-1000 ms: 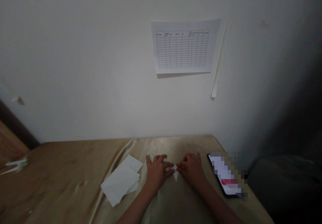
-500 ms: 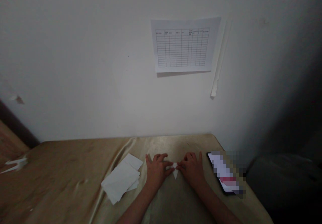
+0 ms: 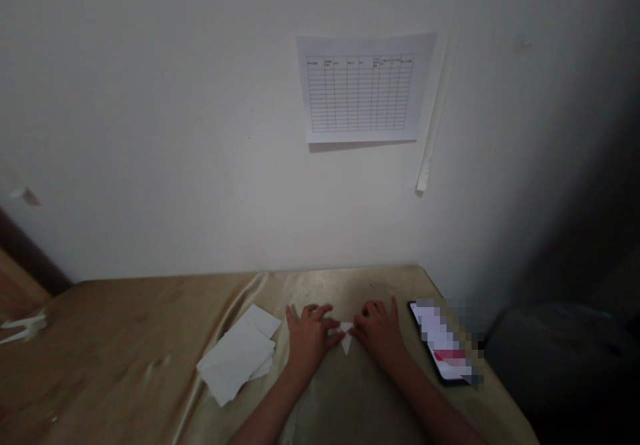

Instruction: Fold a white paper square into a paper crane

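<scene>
"Our left hand (image 3: 307,337) and right hand (image 3: 379,332) face each other, thumbs and forefingers pinching opposite sides of a small white paper (image 3: 347,341)."

"Where do we have it?"

"Midway between them, on the gold tablecloth (image 3: 120,352), its narrow tip pointing back towards us."

"And our other fingers?"

"Both little fingers stick out, the rest loosely bent."

"What lies beside us?"

"Left of our left hand, near it, a loose pile of white sheets (image 3: 237,355), overlapping unevenly. Right of our right hand, a phone (image 3: 431,337) with its screen lit, partly pixelated. Ahead of us, a printed chart (image 3: 363,92) hangs on the wall (image 3: 150,132)."
</scene>
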`<state>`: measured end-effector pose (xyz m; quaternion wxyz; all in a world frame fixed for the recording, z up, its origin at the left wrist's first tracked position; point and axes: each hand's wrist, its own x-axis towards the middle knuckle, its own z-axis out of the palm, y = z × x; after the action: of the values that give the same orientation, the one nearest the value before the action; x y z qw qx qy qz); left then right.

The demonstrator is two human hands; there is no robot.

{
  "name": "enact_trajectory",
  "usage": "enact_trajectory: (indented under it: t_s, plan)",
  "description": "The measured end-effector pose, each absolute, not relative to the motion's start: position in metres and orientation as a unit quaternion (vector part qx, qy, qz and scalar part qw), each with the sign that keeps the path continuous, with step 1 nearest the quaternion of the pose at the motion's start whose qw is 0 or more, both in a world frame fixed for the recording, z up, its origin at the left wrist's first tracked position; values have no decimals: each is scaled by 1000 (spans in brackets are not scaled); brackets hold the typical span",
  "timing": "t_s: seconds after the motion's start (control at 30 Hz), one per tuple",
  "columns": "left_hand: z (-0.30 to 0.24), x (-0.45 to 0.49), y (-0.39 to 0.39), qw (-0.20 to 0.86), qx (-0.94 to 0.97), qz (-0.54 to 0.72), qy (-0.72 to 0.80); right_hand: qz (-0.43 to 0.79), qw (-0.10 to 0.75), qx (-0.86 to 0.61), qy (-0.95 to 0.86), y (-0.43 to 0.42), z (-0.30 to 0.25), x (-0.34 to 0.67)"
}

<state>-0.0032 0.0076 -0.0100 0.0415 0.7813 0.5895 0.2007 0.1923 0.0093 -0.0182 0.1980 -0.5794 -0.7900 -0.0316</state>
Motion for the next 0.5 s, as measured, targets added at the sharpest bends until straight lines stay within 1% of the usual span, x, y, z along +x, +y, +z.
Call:
enact_trajectory:
  t_s: [0.17,0.5]
  plan:
    - [-7,-2,6,32,779,197,594,-32,168,-576,-799,11,-18,192]
    - [-13,-9,10,34,784,206,585,-20,184,-578,-795,9,-19,193]
